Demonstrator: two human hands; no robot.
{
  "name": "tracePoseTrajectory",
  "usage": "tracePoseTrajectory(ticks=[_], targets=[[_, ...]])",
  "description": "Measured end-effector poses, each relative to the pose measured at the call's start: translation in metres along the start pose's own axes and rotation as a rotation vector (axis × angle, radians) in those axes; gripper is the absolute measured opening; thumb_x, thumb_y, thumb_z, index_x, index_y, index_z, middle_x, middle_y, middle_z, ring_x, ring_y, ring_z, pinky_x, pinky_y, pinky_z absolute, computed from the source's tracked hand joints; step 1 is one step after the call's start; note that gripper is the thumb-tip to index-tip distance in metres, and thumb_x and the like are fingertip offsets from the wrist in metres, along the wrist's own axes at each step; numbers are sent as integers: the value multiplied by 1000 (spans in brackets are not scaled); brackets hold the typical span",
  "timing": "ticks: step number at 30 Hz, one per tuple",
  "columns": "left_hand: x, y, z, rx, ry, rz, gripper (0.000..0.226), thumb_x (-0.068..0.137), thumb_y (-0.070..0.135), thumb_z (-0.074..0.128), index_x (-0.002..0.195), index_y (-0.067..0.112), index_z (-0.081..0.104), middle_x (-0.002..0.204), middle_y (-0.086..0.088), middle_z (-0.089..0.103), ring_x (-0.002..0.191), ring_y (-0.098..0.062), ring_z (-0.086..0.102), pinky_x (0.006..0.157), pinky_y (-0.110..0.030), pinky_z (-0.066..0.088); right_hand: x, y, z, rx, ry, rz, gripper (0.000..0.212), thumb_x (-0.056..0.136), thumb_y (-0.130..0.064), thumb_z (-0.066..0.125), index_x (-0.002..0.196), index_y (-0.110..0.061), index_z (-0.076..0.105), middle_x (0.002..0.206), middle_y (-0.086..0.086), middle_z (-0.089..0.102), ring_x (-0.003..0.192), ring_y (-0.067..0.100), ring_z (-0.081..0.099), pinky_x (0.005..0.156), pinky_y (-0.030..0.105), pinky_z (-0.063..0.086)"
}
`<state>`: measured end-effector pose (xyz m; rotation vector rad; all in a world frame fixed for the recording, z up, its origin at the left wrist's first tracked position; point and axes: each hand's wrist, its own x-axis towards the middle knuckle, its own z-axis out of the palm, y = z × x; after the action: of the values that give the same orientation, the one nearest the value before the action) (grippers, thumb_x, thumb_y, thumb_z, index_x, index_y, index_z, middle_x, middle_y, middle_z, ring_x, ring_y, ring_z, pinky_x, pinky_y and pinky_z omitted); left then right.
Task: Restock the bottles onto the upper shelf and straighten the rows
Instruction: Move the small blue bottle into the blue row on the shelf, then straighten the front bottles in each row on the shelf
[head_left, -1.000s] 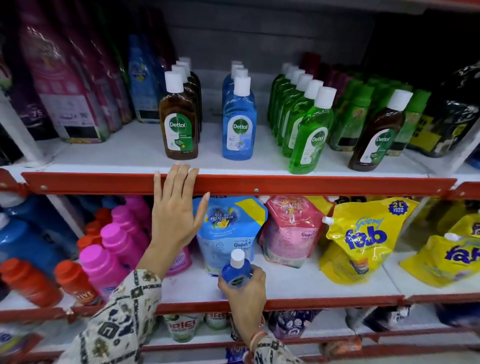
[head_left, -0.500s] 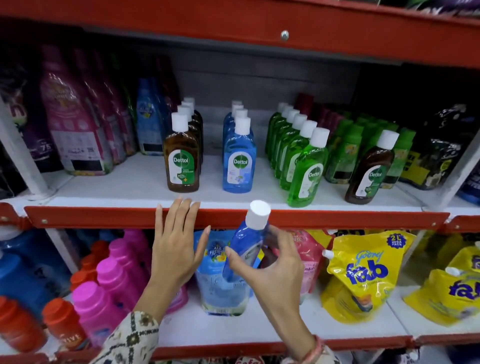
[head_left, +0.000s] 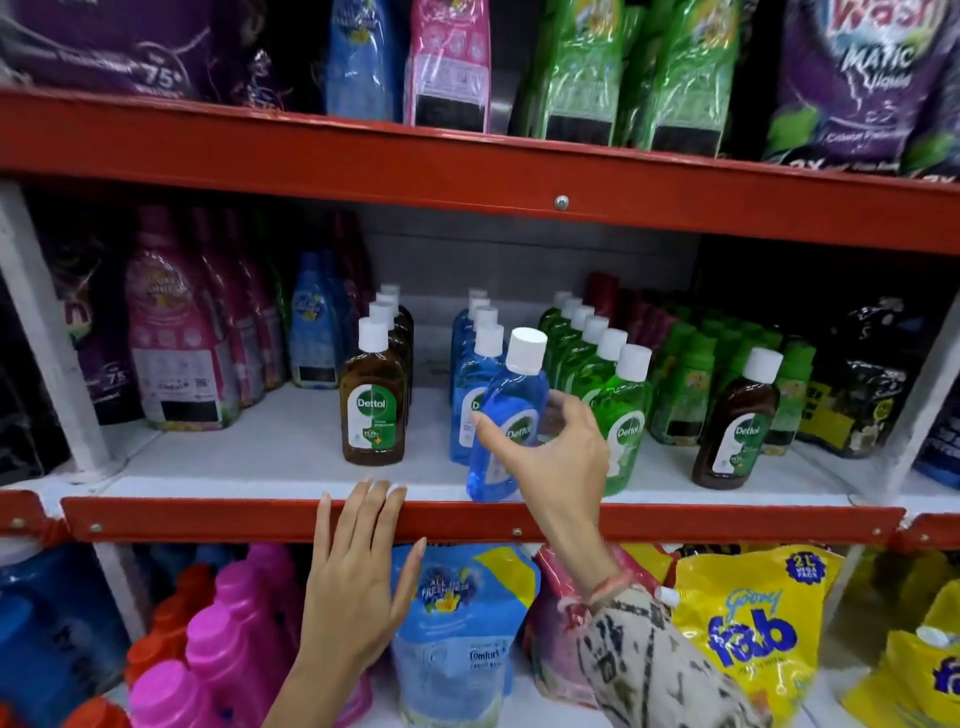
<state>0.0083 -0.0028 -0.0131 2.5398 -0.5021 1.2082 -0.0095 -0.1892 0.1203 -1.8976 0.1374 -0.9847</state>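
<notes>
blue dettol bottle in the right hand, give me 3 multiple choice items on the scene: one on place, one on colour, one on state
1. Where is the held blue bottle?
A. at the front of the blue row
B. behind the brown row
C. on the lower shelf

2. What colour is its cap?
A. green
B. white
C. red

3. What is the left hand doing?
A. gripping a pouch
B. resting flat on the red shelf edge
C. holding a bottle

Answers: 1 A, the right hand holds it tilted just ahead of the blue row. 2 B, the cap is plainly white. 3 B, the open fingers lie over the red rail with nothing in them.
</notes>
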Motion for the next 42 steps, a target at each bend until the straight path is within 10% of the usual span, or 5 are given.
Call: tracePoseTrajectory(ticks=[19,26,29,34,42], targets=[[2,3,-6,12,-51,-7,60,103,49,27,139,9,54,138,-12,60,138,-26,42,126,-45,8,15,21,18,-186,-161,-10,84,65,-67,73,128,-14,55,121,3,59,112,19,56,88,26,44],[2,2,-5,10,-53,-15,63,103,51,26,141,8,52,138,-14,60,138,-27,42,125,-47,11,13,34,-58,26,263,-179,20,86,-30,68,104,-23,62,92,-7,60,85,9,62,76,33,57],[1,2,-3,18,-36,-15,64,102,50,28,140,6,53,139,-15,60,138,-29,43,124,-52,16,37,63,-92,-59,444,-95,33,86,-24,68,116,-14,56,108,2,55,99,23,59,85,41,53],[1,3,-1,34,10,3,65,102,50,28,137,2,55,136,-19,61,135,-33,45,121,-57,21,78,124,-129,-337,279,276,95,77,-29,77,146,5,22,148,28,33,138,42,30,111,52,32],[2,5,-2,55,25,5,65,102,49,28,135,1,56,133,-20,62,132,-34,47,119,-59,25,103,146,-135,-400,206,305,86,73,-34,80,133,10,37,133,30,48,126,42,44,96,48,44]])
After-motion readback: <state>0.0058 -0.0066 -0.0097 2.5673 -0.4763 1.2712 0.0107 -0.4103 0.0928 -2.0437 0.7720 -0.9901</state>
